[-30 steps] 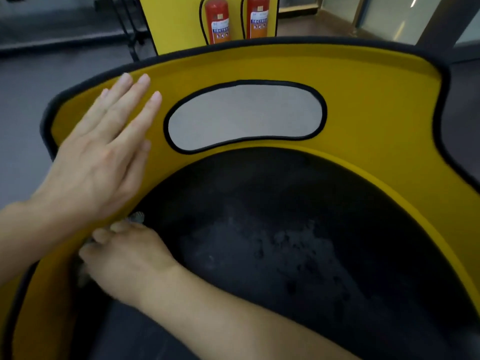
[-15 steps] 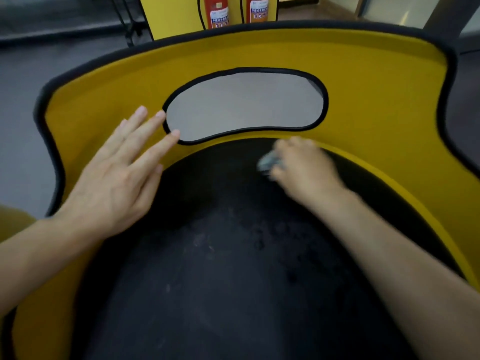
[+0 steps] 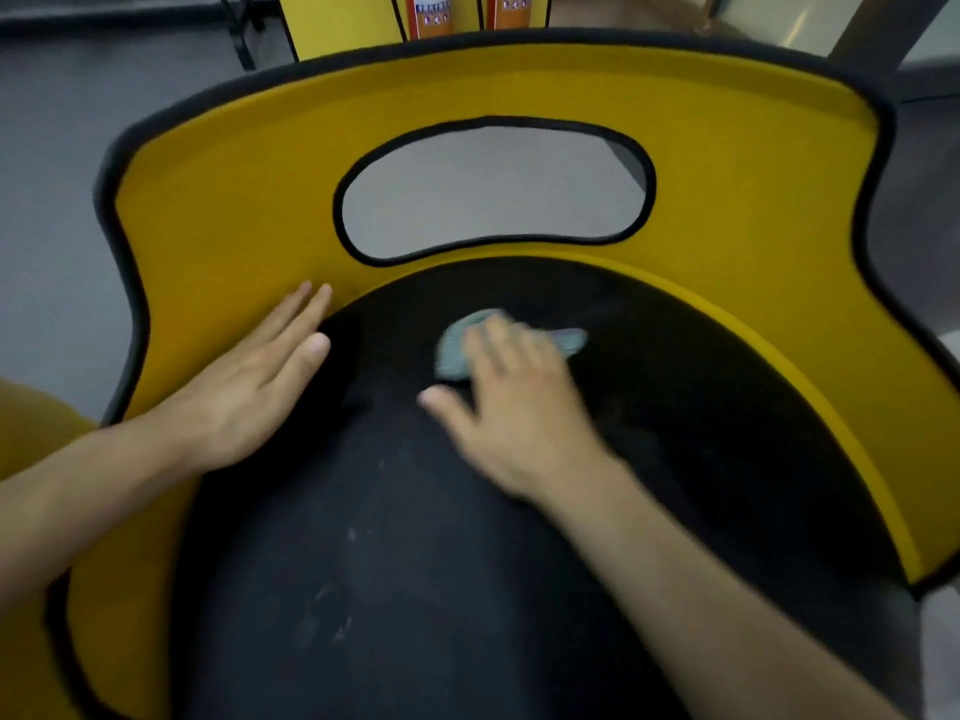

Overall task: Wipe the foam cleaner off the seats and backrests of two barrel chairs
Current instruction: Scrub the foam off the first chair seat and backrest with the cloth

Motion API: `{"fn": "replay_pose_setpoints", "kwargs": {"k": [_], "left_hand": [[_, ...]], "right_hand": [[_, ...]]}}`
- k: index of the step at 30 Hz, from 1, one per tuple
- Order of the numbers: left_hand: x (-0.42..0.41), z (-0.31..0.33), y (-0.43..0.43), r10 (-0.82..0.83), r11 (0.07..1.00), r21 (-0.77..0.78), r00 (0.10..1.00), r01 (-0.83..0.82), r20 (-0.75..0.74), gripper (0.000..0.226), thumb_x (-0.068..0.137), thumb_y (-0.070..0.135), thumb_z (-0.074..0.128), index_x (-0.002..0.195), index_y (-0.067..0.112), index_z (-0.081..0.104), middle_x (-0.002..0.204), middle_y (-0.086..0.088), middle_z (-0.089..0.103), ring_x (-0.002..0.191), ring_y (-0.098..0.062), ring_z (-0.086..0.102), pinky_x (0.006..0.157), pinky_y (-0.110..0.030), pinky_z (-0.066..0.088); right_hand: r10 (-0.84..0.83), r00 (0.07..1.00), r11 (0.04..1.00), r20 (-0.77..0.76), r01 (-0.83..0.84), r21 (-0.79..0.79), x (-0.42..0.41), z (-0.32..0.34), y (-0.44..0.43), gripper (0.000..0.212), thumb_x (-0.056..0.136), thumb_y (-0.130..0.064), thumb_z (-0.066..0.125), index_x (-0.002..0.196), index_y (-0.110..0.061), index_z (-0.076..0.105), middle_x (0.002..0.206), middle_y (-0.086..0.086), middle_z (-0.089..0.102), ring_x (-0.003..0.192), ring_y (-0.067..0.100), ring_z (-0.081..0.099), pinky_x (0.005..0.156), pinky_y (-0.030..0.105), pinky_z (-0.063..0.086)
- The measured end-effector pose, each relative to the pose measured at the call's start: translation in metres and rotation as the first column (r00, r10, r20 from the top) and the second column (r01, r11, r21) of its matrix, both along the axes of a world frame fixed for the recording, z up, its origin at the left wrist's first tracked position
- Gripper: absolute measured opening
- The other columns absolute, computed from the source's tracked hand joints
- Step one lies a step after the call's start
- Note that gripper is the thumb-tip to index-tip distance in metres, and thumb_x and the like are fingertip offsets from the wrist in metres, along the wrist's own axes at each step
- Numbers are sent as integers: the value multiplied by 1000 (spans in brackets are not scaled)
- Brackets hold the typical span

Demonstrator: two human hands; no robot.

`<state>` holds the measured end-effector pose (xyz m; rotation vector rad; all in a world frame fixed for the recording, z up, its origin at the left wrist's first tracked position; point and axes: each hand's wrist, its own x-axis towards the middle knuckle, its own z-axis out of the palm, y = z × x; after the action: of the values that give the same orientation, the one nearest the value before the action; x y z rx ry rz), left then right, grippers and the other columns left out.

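Observation:
A barrel chair fills the view, with a yellow backrest (image 3: 234, 200) edged in black and a black seat (image 3: 415, 589). Faint whitish foam smears (image 3: 332, 610) show on the seat's front part. My right hand (image 3: 519, 413), blurred by motion, presses a small grey-green cloth (image 3: 452, 350) flat onto the back of the seat, fingers spread over it. My left hand (image 3: 249, 392) lies flat, fingers straight, where the seat meets the backrest on the left.
An oval cut-out (image 3: 493, 189) in the backrest shows the grey floor behind. Two red fire extinguishers (image 3: 428, 13) stand against a yellow panel beyond the chair. A yellow piece of another seat (image 3: 31, 423) shows at the left edge.
My right hand with the cloth swept from the seat's left side to the back, then a little toward me. My left hand slid down the backrest to the seat edge.

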<state>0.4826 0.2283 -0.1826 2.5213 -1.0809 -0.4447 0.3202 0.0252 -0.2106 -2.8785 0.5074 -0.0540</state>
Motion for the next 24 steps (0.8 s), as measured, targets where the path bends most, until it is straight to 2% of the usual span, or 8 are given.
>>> {"fn": "replay_pose_setpoints", "kwargs": {"k": [3,5,8,10,13,18,21,24], "left_hand": [[3,-4,0,-24,999,-35,1000,24,-6,86,84,87,5,159,46,6,168,22,-5,149,12,-12,123,-21,-4],[4,-8,-4,-38,999,-12,999,38,7,86,84,86,3,160,45,5,168,20,-6,149,10,-15,121,-19,-7],[3,-11,-8,-45,999,30,998,44,40,85,84,84,1,160,45,2,168,19,-9,148,10,-18,114,-10,-12],[3,-10,-8,-48,998,37,997,46,58,85,84,85,0,159,45,1,167,19,-10,149,8,-18,115,-12,-11],[0,-9,-9,-74,995,75,994,69,77,83,82,85,-1,157,49,-1,166,20,-14,148,7,-20,114,-12,-12],[-3,-12,-11,-149,982,130,986,139,69,77,81,84,-2,152,54,0,166,17,-17,147,8,-24,112,-8,-15],[-4,-12,-15,-161,978,140,986,153,49,76,80,84,-2,151,55,2,166,19,-17,147,7,-22,111,-8,-15],[-2,-15,-17,-161,978,142,986,155,32,79,80,85,-2,152,54,6,165,20,-13,147,8,-19,111,-8,-13]], "right_hand": [[313,943,943,113,-323,76,-5,-7,113,72,99,-62,33,145,-9,49,155,20,37,142,40,30,120,53,16],[367,926,924,88,-373,79,-8,-5,145,68,102,-59,32,150,-12,42,160,17,30,147,37,20,122,51,10],[300,950,949,84,-306,77,-19,-8,113,76,99,-65,27,153,-12,37,163,13,26,151,32,18,124,46,10],[224,972,972,70,-228,51,-39,-10,67,89,92,-74,21,152,-12,40,162,14,30,150,32,24,123,47,18],[-40,998,998,-48,37,-52,-86,-9,-26,102,86,-85,9,154,-14,38,163,11,30,150,31,27,121,48,24],[-460,862,885,-214,464,-33,-159,15,-110,101,86,-84,3,161,-17,12,169,7,3,155,22,4,125,45,13],[-460,879,888,-124,453,-85,-137,9,-63,110,85,-85,-3,158,-9,24,166,16,16,153,32,16,123,50,16],[-217,976,975,0,217,54,-103,-2,30,102,90,-81,14,153,-4,37,162,20,27,149,38,24,120,54,19]]}}
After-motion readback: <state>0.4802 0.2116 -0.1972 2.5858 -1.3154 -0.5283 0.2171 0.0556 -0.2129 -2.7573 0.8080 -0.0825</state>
